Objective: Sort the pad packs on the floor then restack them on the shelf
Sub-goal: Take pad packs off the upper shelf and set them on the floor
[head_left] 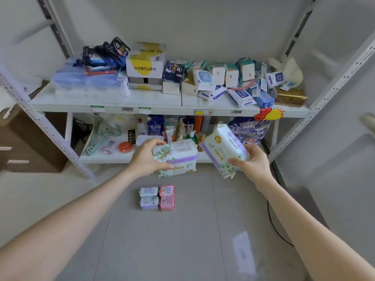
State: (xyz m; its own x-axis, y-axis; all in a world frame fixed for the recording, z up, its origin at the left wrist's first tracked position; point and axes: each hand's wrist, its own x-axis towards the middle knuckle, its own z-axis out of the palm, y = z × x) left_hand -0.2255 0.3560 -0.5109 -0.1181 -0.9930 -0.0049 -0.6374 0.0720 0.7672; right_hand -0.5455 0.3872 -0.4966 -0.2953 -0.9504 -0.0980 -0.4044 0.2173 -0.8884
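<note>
White metal shelf (81, 101) fills the upper frame. At centre my left grip (146, 157) clasps a floral pack (179, 157) and my right grip (253, 164) a second pack (222, 148), which is tilted. Soft, light, slick film, I judge, so I'd hold them across the broad faces. Four small packs (157, 198) lie on the floor (182, 240) below.

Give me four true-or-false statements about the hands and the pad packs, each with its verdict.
1. The left hand grips a floral pack; the right hand grips a lilac-edged pack. True.
2. All four small packs on the floor are pink. False: two pink packs lie beside two white packs.
3. The lilac-edged pack rests on the floor. False: it is held tilted in the air.
4. Green hangers lie on the lower shelf. True.
</note>
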